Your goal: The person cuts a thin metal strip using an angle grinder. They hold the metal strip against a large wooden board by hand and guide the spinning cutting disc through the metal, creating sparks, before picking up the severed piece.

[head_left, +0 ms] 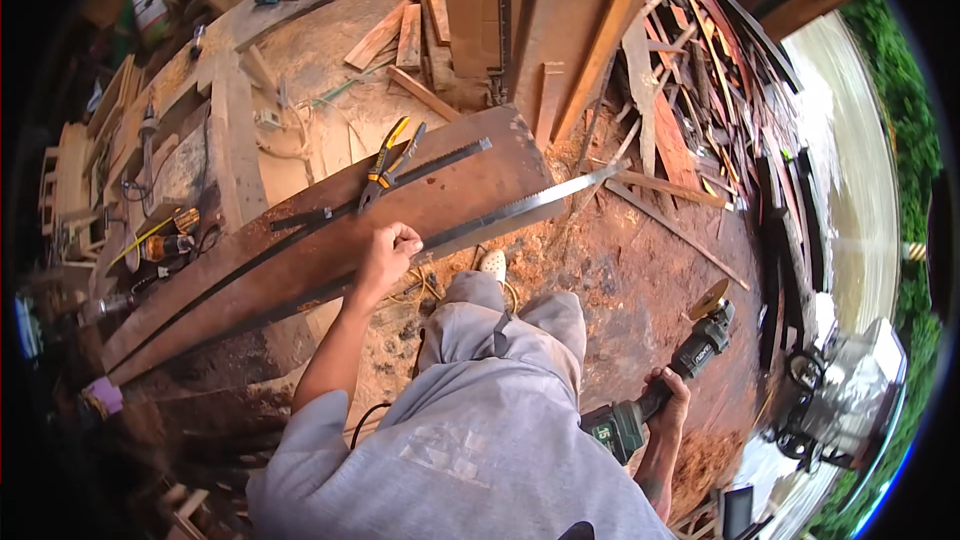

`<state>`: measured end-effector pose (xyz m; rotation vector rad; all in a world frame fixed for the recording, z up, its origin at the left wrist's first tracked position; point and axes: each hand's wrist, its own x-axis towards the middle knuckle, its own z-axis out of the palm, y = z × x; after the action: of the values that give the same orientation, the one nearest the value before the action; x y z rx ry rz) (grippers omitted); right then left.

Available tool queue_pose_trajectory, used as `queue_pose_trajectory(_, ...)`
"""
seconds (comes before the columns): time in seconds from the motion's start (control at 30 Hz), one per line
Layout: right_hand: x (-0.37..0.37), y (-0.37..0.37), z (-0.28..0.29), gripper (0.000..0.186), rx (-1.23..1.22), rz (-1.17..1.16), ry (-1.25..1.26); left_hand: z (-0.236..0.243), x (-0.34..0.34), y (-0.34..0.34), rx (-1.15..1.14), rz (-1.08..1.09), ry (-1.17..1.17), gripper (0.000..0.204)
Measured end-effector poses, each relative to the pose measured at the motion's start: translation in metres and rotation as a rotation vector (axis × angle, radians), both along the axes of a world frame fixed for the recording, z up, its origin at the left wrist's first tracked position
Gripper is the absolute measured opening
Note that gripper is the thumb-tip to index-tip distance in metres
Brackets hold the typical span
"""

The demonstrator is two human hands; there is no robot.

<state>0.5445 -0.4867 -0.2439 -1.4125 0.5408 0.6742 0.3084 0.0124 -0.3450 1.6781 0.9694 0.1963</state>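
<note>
My left hand (390, 255) is closed, fingers curled beside a long toothed metal blade (520, 202) lying along a brown wooden board (470, 160); what is between the fingertips is too small to make out. Just beyond it, yellow-and-black pliers (385, 160) lie across a dark metal strip (445, 155). At lower right, my right hand (668, 395) grips a dark green cordless angle grinder (700, 345) by its body; its yellowish thin disc points up and away from me, over the reddish floor.
Loose offcuts (385, 40) lie beyond the board. A large pile of wooden strips (690, 90) fills the right side beside leaning planks (590, 60). A cluttered wooden bench (230, 170) with a drill (160, 245) stands left. A parked vehicle (840, 390) is at far right.
</note>
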Motion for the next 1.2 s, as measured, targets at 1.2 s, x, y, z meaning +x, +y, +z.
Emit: queue_pose_trajectory(1.2, 0.174, 0.201, -0.066, 0.031, 0.304, 1.059, 0.434, 0.015, 0.146, -0.067, 0.67, 0.25, 0.016, 0.026)
